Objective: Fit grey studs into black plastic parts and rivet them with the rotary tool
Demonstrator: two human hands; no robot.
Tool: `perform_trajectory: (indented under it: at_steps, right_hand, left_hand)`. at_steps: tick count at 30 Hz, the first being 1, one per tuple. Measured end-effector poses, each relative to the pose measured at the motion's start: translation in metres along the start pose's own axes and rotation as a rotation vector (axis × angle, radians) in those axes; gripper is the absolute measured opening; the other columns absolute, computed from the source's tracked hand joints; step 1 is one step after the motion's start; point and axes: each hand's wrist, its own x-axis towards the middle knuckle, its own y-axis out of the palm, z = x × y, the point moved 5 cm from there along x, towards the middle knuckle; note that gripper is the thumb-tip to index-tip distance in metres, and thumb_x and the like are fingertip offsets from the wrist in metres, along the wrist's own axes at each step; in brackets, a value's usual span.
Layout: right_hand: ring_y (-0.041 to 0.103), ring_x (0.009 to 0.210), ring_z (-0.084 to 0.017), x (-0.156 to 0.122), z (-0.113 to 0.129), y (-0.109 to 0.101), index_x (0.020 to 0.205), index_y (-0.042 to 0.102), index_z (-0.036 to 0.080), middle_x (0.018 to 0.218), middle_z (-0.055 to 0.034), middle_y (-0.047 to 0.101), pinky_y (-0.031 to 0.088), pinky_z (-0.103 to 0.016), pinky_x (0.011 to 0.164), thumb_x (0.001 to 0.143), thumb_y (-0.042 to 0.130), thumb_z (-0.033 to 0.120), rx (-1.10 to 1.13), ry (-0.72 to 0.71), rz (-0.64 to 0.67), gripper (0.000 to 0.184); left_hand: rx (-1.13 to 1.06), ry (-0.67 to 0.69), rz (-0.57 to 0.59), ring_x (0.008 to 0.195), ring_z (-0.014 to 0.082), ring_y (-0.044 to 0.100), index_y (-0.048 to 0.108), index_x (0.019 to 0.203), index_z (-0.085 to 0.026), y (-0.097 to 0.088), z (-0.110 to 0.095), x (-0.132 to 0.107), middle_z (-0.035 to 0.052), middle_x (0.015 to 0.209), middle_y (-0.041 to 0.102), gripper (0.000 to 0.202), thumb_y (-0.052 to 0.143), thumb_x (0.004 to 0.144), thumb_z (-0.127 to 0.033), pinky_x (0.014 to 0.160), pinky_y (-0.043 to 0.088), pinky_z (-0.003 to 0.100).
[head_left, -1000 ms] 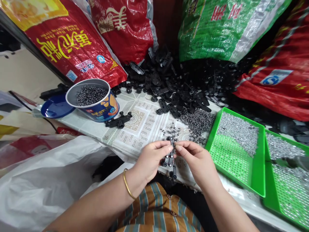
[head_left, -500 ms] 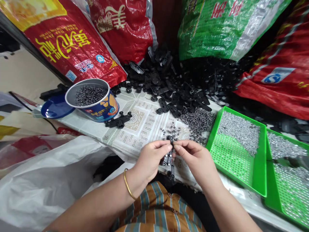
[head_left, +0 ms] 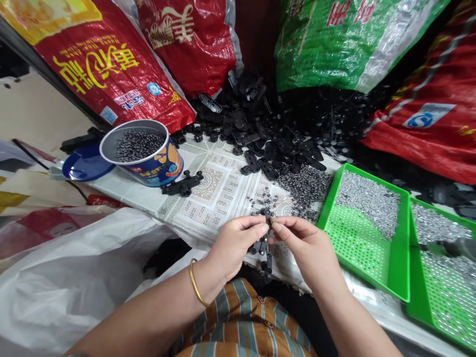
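Between my hands, over the front edge of the table, is a black plastic jointed part (head_left: 265,248) with small silvery pins in it. My left hand (head_left: 240,243), with a gold bangle on its wrist, pinches the part near its upper end between thumb and forefinger. Thumb and forefinger of my right hand (head_left: 301,240) are pressed together at the part's right side. Whether a small piece is between those fingertips is hidden. Just beyond the fingers lies a heap of tiny dark metal pieces (head_left: 307,188).
Green perforated trays (head_left: 403,248) with silvery pins stand at right. At left are a blue tub (head_left: 163,166) of small dark pieces, its blue lid (head_left: 87,166) and a black assembly (head_left: 183,184). Black plastic parts (head_left: 253,134) pile up before a red sack (head_left: 193,49) and a green sack (head_left: 327,54).
Both hands and the black part have shifted very slightly to the right. The part's lower end hangs at a slightly different angle. The pinch of both hands looks the same.
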Motion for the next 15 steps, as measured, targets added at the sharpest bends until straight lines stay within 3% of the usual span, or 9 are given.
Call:
perform_trajectory:
  at_steps: [4, 8, 11, 15]
  right_hand:
    - [0.062, 0.065, -0.016, 0.000, 0.008, -0.001, 0.079, 0.066, 0.017, 0.071, -0.0037, 0.068, 0.048, -0.029, 0.067, 0.070, 0.065, 0.035, -0.108, -0.009, 0.041, 0.020]
    - [0.061, 0.065, -0.016, -0.002, 0.008, 0.000, 0.080, 0.065, 0.018, 0.071, -0.0036, 0.067, 0.047, -0.030, 0.066, 0.072, 0.063, 0.035, -0.158, -0.064, 0.025, 0.019]
    - [0.059, 0.061, -0.015, -0.002, 0.002, 0.001, 0.079, 0.065, 0.019, 0.065, -0.0018, 0.065, 0.047, -0.028, 0.064, 0.071, 0.064, 0.035, -0.078, -0.052, 0.012, 0.018]
    - [0.056, 0.057, -0.013, -0.003, -0.010, 0.001, 0.078, 0.065, 0.018, 0.059, 0.0003, 0.062, 0.047, -0.027, 0.061, 0.068, 0.067, 0.035, 0.140, 0.035, 0.012, 0.020]
  left_hand:
    - [0.011, -0.004, -0.009, 0.065, 0.0134, 0.057, 0.066, 0.089, -0.011, -0.002, 0.002, 0.000, 0.0046, 0.070, 0.065, 0.024, 0.067, 0.068, -0.021, 0.069, 0.043, 0.028]
    - [-0.014, -0.026, -0.090, 0.073, 0.0140, 0.057, 0.068, 0.087, -0.012, -0.006, 0.007, 0.001, 0.0065, 0.081, 0.067, 0.025, 0.070, 0.063, -0.021, 0.072, 0.043, 0.027]
    - [-0.040, -0.046, -0.108, 0.072, 0.0139, 0.057, 0.068, 0.085, -0.013, -0.004, 0.010, 0.002, 0.0072, 0.085, 0.067, 0.027, 0.072, 0.061, -0.023, 0.070, 0.042, 0.027]
    - [-0.050, -0.062, -0.102, 0.063, 0.0137, 0.056, 0.067, 0.081, -0.013, 0.000, 0.013, 0.002, 0.0055, 0.071, 0.065, 0.026, 0.073, 0.059, -0.026, 0.065, 0.043, 0.028]
